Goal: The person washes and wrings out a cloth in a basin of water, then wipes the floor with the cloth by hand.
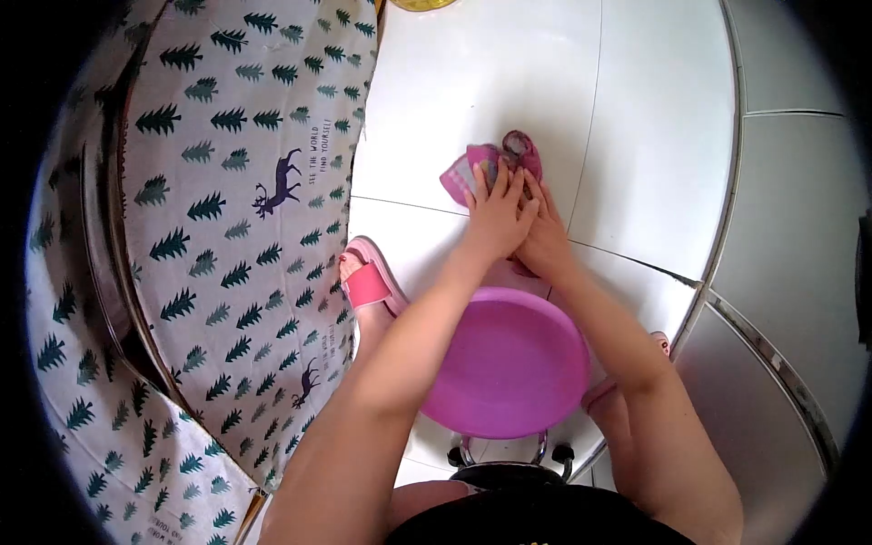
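Observation:
A crumpled pink and grey cloth (458, 181) lies bunched on the white tiled floor, in front of a pink-purple plastic basin (509, 363). My left hand (497, 213) presses on the cloth from above, its fingers bent over the folds. Close against it on the right, my right hand (542, 238) also grips the cloth, with its fingers partly behind the left hand. Part of the cloth sticks out beyond my fingertips and to the left. The basin stands between my feet, just behind both wrists.
At left hangs a fabric cover (245, 182) printed with green trees and deer. Grey panels (790, 209) border the floor at right. My pink slipper (371, 278) is left of the basin. A wheeled seat (509, 474) is under me. Something yellow (422, 4) shows at the top edge.

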The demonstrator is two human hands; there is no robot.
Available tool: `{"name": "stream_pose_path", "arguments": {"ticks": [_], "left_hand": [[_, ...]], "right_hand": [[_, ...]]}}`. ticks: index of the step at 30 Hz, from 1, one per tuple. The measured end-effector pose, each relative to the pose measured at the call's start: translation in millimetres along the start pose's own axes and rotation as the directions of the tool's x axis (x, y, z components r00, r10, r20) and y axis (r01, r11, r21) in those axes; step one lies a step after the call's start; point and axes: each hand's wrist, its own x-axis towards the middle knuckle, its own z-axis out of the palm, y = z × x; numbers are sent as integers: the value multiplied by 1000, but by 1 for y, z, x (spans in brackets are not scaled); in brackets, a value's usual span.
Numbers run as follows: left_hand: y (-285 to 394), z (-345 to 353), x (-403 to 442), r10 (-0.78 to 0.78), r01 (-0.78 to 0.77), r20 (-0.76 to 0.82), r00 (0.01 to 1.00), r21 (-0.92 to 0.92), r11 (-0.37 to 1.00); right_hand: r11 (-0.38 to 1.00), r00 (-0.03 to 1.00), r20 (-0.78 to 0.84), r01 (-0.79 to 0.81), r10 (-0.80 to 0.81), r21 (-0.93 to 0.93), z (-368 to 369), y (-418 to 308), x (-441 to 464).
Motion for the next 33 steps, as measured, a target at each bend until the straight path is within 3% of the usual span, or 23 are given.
{"name": "stream_pose_path", "arguments": {"ticks": [7,10,11,14,15,18,19,22,23,26,30,31,33], "left_hand": [[-16,-22,26,100,-67,-167,981,196,978],[-29,-41,41,124,-141,-268,955,-44,989],[-27,-47,41,120,-154,-335,934,-74,985],[-29,-82,50,-21,20,-344,939,-7,1000],[-40,-77,51,36,-10,-538,842,51,999],[-45,-110,39,0,62,-562,827,91,994],[-53,-115,37,30,57,-623,782,119,991],[-73,-129,25,-54,30,-685,726,-47,998],[-89,-123,26,-40,56,-753,656,-5,998],[-104,-108,7,-89,121,-790,606,-19,993],[-115,-84,-19,-108,59,-737,667,-92,994],[-119,-79,-21,-121,58,-703,701,-113,992],[-130,-73,-19,-63,60,-716,695,-30,998]], "right_hand": [[992,983,-151,-91,103,84,9,-15,49],[877,955,-183,-126,234,464,24,-8,79],[935,957,-246,-59,152,349,24,-10,89],[841,937,-300,14,178,541,24,-33,124],[901,947,-291,3,136,433,23,-40,132],[809,949,-271,31,161,587,24,-66,158],[763,936,-315,87,158,641,32,-75,164],[832,931,-363,163,49,531,47,-95,183],[799,956,-288,134,51,586,50,-99,183],[943,941,-336,154,-48,296,56,-108,170],[976,980,-74,193,-185,106,66,-102,146],[970,966,-133,233,-223,64,67,-100,150],[968,966,-68,244,-248,-65,66,-101,168]]}}
